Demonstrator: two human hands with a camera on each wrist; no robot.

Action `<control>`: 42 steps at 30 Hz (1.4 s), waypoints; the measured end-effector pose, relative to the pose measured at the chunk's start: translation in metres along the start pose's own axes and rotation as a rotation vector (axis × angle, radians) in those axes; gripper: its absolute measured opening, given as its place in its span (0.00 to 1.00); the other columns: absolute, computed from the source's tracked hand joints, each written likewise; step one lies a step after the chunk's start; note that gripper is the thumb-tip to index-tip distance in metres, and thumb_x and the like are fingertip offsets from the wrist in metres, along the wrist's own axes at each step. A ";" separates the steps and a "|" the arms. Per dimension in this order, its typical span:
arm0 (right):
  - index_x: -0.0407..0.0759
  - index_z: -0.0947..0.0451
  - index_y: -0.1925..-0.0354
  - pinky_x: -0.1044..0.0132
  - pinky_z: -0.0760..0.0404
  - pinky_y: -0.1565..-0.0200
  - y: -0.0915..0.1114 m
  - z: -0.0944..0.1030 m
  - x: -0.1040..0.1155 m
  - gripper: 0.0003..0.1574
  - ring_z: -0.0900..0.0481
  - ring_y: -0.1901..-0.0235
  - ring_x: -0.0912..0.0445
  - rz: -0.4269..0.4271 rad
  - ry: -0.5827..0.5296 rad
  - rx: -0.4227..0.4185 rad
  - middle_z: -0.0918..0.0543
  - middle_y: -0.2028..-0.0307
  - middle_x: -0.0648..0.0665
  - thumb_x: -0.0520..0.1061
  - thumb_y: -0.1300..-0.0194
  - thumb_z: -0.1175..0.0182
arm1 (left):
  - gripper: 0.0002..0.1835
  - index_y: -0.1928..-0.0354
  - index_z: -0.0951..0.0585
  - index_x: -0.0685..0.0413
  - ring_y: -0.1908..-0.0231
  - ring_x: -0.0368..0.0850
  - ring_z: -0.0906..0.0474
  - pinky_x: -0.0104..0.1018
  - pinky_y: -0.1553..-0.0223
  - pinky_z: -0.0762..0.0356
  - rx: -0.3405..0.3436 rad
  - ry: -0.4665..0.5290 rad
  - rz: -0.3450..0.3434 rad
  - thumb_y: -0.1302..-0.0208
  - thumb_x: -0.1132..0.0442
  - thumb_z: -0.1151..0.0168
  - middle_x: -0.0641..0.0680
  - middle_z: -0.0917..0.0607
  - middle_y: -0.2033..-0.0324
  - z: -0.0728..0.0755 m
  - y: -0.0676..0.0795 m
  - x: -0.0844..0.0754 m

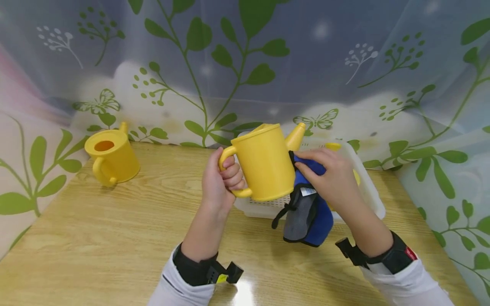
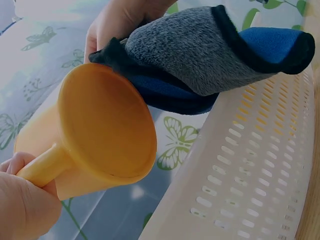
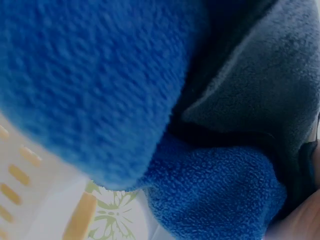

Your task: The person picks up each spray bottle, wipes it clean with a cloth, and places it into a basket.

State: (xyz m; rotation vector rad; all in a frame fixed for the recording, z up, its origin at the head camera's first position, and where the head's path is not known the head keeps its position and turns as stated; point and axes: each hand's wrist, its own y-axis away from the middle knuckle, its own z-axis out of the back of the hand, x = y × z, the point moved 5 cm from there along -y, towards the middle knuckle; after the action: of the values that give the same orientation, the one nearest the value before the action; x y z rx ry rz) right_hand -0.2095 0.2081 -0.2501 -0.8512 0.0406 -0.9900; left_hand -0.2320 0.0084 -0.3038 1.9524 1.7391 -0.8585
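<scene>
My left hand grips the handle of a yellow watering can, held up over the white basket with its spout toward the right. In the left wrist view the can's round base faces the camera. My right hand pinches a blue and grey cloth with black edging, a small white label and a black loop. The cloth hangs against the can's right side, below the spout. Close up in the right wrist view, the fuzzy blue cloth hides most of the right hand.
A white perforated basket stands behind the hands, with yellow things inside it partly covered. Another yellow watering can stands at the table's back left. The wooden table meets a leaf-patterned curtain behind and at both sides.
</scene>
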 end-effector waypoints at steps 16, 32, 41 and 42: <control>0.43 0.20 0.56 0.50 0.24 0.57 -0.013 0.012 -0.019 0.14 0.24 0.58 0.49 -0.116 -0.008 -0.056 0.19 0.60 0.40 0.41 0.43 0.37 | 0.24 0.87 0.42 0.43 0.91 0.34 0.57 0.29 0.85 0.63 0.120 -0.093 0.061 0.30 0.51 0.67 0.37 0.43 0.96 -0.008 0.003 0.004; 0.47 0.20 0.55 0.58 0.28 0.56 -0.001 0.038 -0.030 0.16 0.27 0.60 0.55 -0.296 -0.050 -0.186 0.20 0.61 0.42 0.47 0.43 0.37 | 0.23 0.86 0.44 0.47 0.91 0.36 0.55 0.29 0.87 0.59 0.064 -0.223 -0.025 0.30 0.52 0.62 0.39 0.44 0.95 -0.006 0.002 -0.002; 0.52 0.18 0.58 0.75 0.32 0.55 0.022 0.040 -0.025 0.15 0.28 0.60 0.66 -0.319 -0.126 -0.302 0.22 0.63 0.62 0.45 0.47 0.33 | 0.23 0.84 0.42 0.51 0.91 0.38 0.53 0.29 0.87 0.55 -0.015 -0.378 -0.098 0.32 0.51 0.55 0.43 0.44 0.93 -0.003 0.004 -0.002; 0.51 0.18 0.58 0.75 0.32 0.55 0.024 0.039 -0.024 0.15 0.28 0.60 0.66 -0.301 -0.132 -0.299 0.21 0.63 0.60 0.44 0.47 0.33 | 0.23 0.84 0.42 0.51 0.91 0.39 0.53 0.29 0.87 0.55 -0.020 -0.389 -0.105 0.33 0.51 0.54 0.43 0.44 0.93 -0.003 0.004 -0.002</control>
State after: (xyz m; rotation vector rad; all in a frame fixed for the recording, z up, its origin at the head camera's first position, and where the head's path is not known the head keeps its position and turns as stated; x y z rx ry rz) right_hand -0.1912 0.2560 -0.2471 -1.2206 -0.0552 -1.2256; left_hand -0.2275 0.0085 -0.3008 1.5625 1.6173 -1.1632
